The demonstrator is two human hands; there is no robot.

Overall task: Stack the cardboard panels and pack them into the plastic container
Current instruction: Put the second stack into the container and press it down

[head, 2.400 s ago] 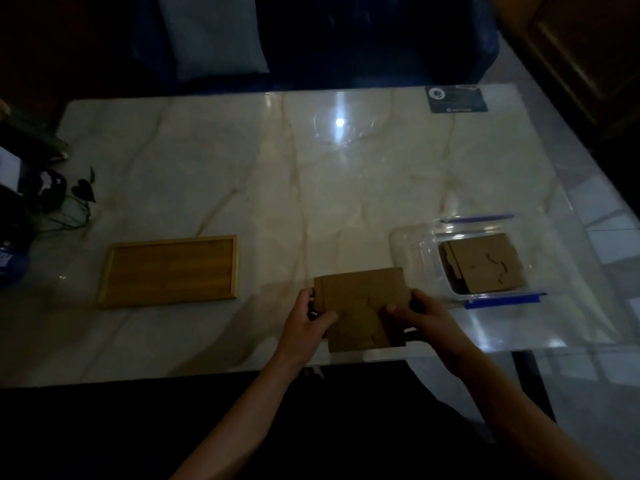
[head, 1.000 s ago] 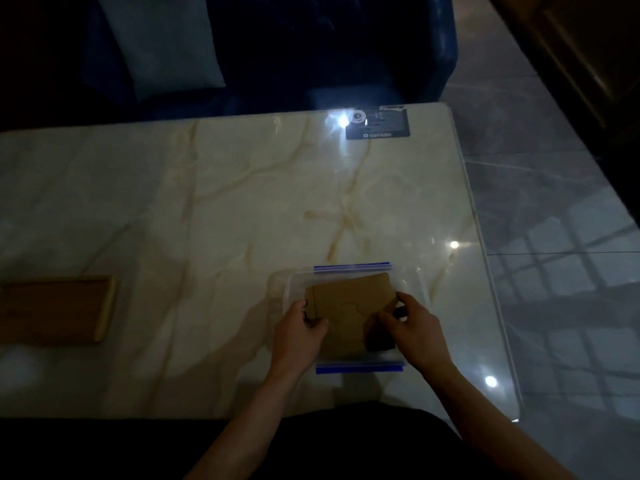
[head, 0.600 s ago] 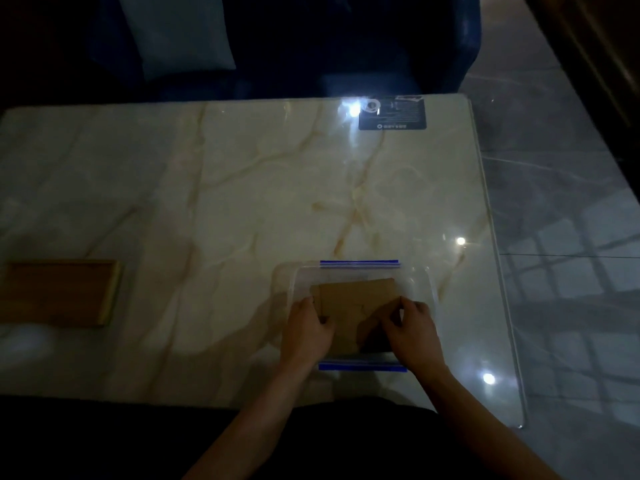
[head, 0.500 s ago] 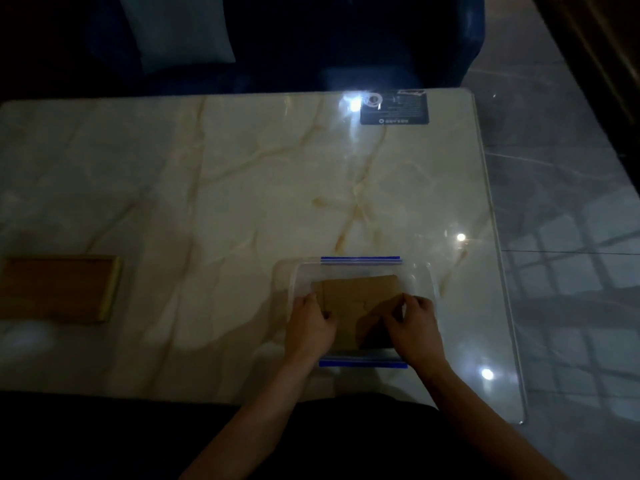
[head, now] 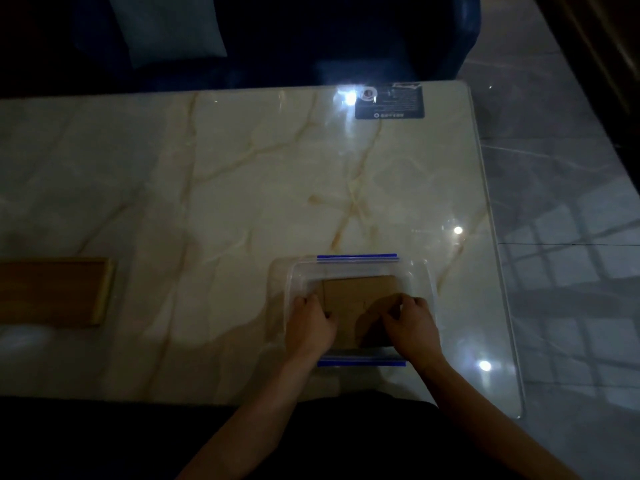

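Where the scene sits: though the light is dim, a pale marble-patterned bench (head: pixel 242 188) fills most of the frame, with a dark seated lap along the lower edge.
Container: a clear rectangular plastic container (head: pixel 419 282) with blue strips on its far and near rims stands on the bench, lower centre-right of the frame.
Panels: the flat brown cardboard panels (head: pixel 356 296) lie inside the container, on or near its floor; thin cut lines show on the top face, and how many panels are stacked cannot be told.
Left hand: the left hand (head: pixel 311 323) reaches into the container at the panels' left edge, fingers curled onto that edge.
Right hand: the right hand (head: pixel 410 323) reaches in at the panels' right side, fingertips on the top face near the right edge.
Grip: each hand's grip is narrow, closed onto the cardboard panels between them.
Tray: a shallow rectangular wooden tray (head: pixel 52 292) lies on the bench at the left edge of the frame, well apart from the container.
Card: a dark rectangular printed card (head: pixel 389 105) lies at the bench's far edge, upper right of centre, beside a bright glare spot.
Beyond the bench: a dark blue upholstered seat (head: pixel 346 39) with a pale grey cushion (head: pixel 166 26) is at the top of the frame; grey tiled floor (head: pixel 571 237) is at the right.
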